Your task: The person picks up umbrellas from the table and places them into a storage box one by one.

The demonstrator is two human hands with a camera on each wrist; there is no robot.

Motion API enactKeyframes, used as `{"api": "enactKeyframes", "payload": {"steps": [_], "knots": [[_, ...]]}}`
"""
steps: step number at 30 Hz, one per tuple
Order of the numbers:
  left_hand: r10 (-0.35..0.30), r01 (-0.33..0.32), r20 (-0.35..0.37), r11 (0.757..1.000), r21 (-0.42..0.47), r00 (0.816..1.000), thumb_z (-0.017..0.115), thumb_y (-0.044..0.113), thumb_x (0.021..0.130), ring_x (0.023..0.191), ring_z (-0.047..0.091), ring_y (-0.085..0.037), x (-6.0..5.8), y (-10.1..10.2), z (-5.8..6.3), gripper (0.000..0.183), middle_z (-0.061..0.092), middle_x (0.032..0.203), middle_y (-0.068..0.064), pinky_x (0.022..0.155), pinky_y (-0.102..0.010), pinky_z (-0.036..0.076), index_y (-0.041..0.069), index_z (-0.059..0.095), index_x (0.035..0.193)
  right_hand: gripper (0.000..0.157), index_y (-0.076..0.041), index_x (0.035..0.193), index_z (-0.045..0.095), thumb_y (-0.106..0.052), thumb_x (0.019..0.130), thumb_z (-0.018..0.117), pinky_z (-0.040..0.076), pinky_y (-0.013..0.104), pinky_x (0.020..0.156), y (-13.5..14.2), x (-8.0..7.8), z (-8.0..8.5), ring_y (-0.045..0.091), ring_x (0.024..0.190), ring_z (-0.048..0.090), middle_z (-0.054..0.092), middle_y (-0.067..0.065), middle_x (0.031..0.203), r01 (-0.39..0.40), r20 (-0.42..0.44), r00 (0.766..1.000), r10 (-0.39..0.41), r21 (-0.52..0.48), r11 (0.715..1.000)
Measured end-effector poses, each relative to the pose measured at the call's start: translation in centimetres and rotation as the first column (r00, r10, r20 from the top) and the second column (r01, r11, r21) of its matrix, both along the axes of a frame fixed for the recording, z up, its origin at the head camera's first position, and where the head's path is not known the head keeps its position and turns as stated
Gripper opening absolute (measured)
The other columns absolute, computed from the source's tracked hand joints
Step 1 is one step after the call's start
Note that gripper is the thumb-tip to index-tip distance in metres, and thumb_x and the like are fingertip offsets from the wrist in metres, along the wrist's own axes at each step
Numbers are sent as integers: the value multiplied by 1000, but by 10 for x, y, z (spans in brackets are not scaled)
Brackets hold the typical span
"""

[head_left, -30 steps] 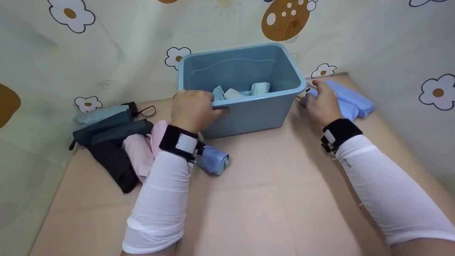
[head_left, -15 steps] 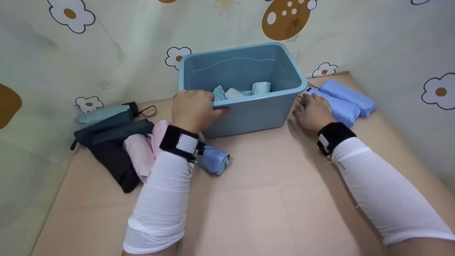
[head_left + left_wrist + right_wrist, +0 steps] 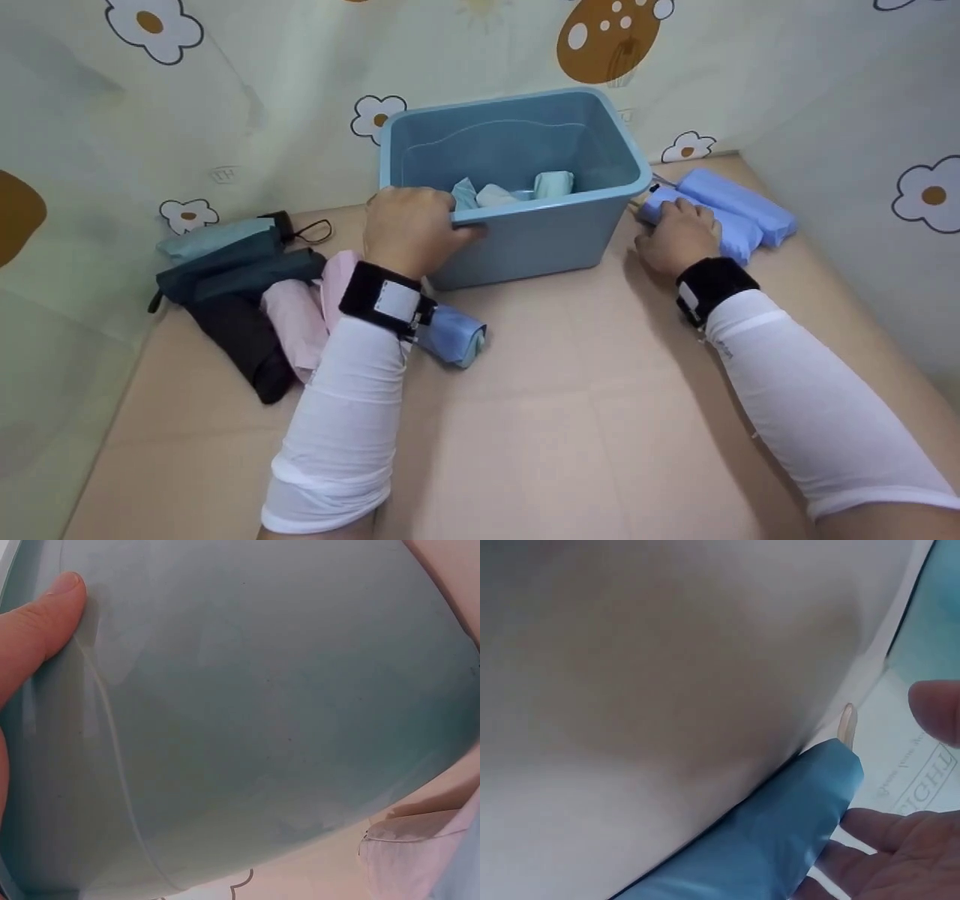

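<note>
My left hand (image 3: 412, 229) grips the front left rim of a blue plastic bin (image 3: 540, 238); its thumb (image 3: 56, 611) lies against the bin's outer wall in the left wrist view. Inside the bin lie several pale teal and whitish folded bundles (image 3: 553, 184). To the right of the bin, my right hand (image 3: 679, 238) touches the nearer of two periwinkle-blue folded umbrellas (image 3: 736, 234). In the right wrist view its fingertips meet the side of that umbrella (image 3: 761, 832), which has a small loop at its end, while the thumb (image 3: 937, 712) stays apart from it.
On the left lie folded umbrellas: light teal (image 3: 217, 238) with a wrist loop, dark green (image 3: 259, 274), black (image 3: 240, 345) and pink (image 3: 296, 322). A blue rolled one (image 3: 454, 336) sits beside my left wrist. A patterned cloth backdrop (image 3: 300, 90) rises behind the table (image 3: 540, 420).
My right hand has drawn back from the umbrella's strap end, dipped toward the table beside the bin, then shifted right onto the nearer blue umbrella. The left hand stays on the rim.
</note>
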State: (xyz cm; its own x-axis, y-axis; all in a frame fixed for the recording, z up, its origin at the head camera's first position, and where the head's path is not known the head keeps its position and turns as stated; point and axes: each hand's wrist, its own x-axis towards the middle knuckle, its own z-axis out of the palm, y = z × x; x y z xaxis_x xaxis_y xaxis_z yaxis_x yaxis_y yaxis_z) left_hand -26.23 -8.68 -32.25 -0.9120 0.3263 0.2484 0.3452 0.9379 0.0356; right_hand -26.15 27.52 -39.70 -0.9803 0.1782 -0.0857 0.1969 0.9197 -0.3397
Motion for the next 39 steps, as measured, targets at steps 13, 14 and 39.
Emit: {"api": "enactKeyframes", "payload": {"steps": [13,14,39], "knots": [[-6,6,3,1000,3,1000,71,71,87,71,59,-28,-1,0,-1,61,61,67,-3,77,-49,50,15,59,69,69,13,148,43,-31,97,60,19,71,117,5,1,-1,59,137,26,33,41,147,55,-16,998,-55,24,998],[-7,7,-4,1000,7,1000,71,71,87,71,58,-28,-1,0,-1,61,61,66,-2,76,-49,50,14,58,68,68,12,148,43,-31,97,59,18,71,117,5,1,-1,59,138,25,32,42,147,50,-18,999,-50,21,999],[8,-8,20,1000,13,1000,70,69,90,73,57,-27,0,1,-1,59,57,66,-2,81,-49,50,15,59,68,81,5,161,28,-37,100,60,5,75,122,17,-1,-1,64,148,14,15,39,165,56,45,997,-55,-20,998]]}}
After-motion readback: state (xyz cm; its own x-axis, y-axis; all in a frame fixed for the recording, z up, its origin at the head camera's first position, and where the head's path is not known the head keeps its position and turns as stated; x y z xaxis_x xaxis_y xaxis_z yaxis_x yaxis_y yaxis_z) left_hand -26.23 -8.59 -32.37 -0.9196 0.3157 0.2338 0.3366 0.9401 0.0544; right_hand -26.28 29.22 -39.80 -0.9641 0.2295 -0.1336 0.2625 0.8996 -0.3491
